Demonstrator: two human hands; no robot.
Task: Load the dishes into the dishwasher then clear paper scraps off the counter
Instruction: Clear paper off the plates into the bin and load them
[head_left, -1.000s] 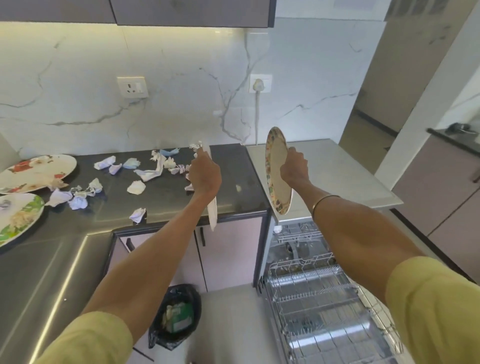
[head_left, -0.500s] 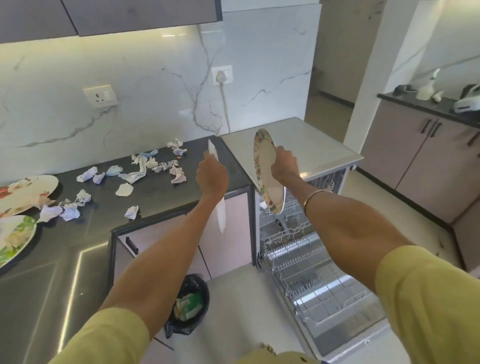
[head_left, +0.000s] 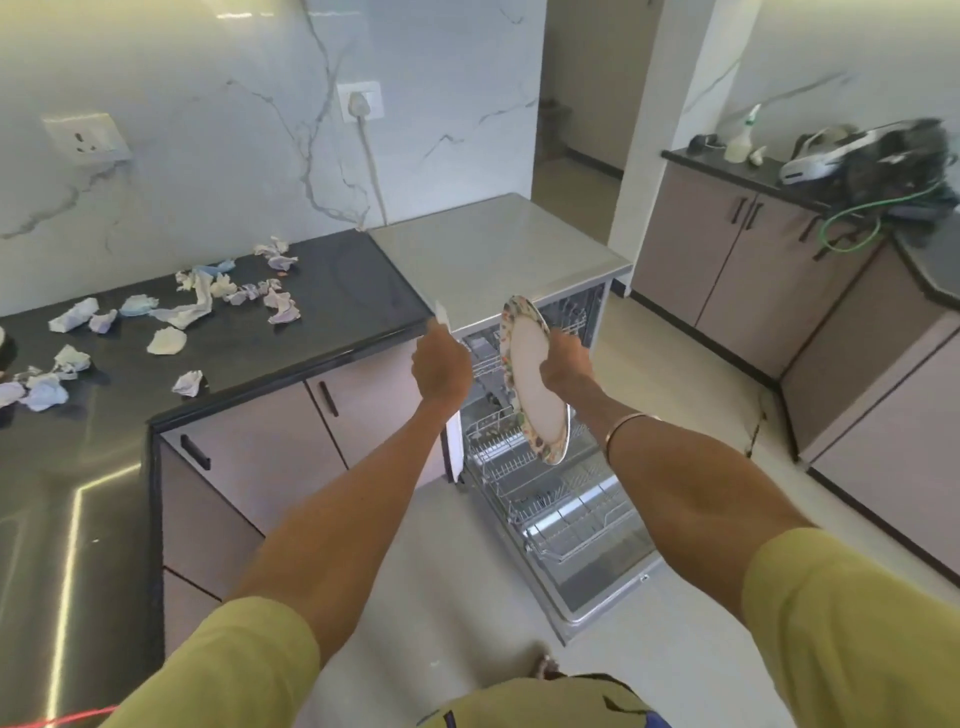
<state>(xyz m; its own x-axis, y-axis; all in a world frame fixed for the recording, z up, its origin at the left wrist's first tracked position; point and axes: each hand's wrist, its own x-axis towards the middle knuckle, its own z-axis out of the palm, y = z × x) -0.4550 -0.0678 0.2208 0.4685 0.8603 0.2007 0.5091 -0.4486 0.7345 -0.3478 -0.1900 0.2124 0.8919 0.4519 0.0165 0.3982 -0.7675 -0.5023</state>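
My right hand (head_left: 566, 364) grips a floral-rimmed plate (head_left: 535, 384) on edge, held upright above the open dishwasher (head_left: 550, 499). My left hand (head_left: 441, 364) grips a second white plate (head_left: 453, 441), seen edge-on, its lower part hanging below my fist just left of the dishwasher opening. The wire racks are pulled out over the lowered door. Several crumpled paper scraps (head_left: 171, 312) lie scattered on the black counter (head_left: 337, 301) to the left.
A light worktop (head_left: 493, 254) covers the dishwasher. Cabinets (head_left: 270, 457) stand below the counter. At right, another counter (head_left: 779, 176) carries a spray bottle, a headset and a green cable. Pale floor (head_left: 467, 571) spreads in front of the dishwasher.
Both hands moved down and to the right with their plates, from over the counter edge to over the dishwasher racks. The view swung right; the plates on the far left counter left the frame.
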